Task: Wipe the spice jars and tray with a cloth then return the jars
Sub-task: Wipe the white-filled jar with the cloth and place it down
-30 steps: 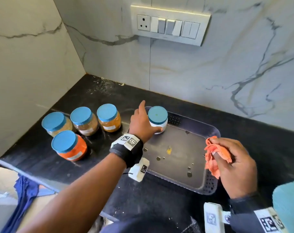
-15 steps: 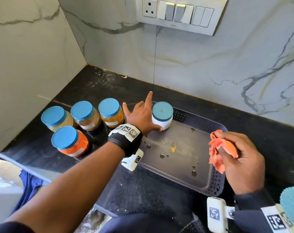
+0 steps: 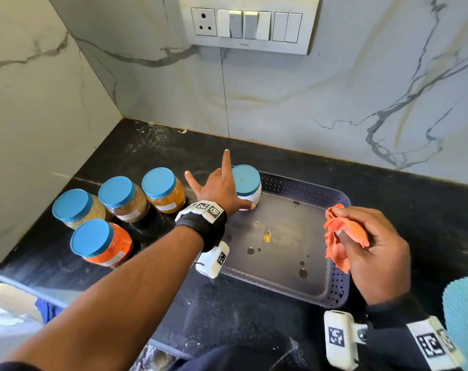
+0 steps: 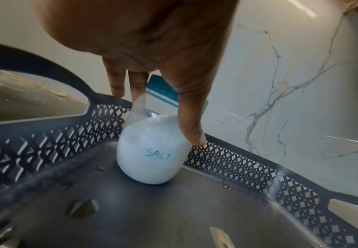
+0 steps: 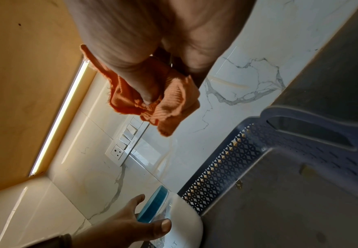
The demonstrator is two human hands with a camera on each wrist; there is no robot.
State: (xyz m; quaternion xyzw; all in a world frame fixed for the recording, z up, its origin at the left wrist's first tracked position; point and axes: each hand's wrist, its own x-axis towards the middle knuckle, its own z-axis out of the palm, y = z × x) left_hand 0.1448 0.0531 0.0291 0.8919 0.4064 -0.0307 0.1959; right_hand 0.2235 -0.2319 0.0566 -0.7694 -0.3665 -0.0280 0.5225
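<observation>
Our left hand (image 3: pixel 222 187) reaches across the black table (image 3: pixel 254 317) to the salt jar (image 4: pixel 152 156), which stands in the far left corner of the grey tray (image 3: pixel 337 287). The thumb and two fingers lie against the jar's sides, while the index and little fingers splay out straight. Our right hand (image 3: pixel 372 253) hovers above the tray's right edge, fingers curled round the bunched orange cloth (image 3: pixel 342 236). Four other blue-lidded jars (image 3: pixel 120 207) stand on the table left of the tray. Half a second ago the left fingers sat closer together; both hands keep their places.
</observation>
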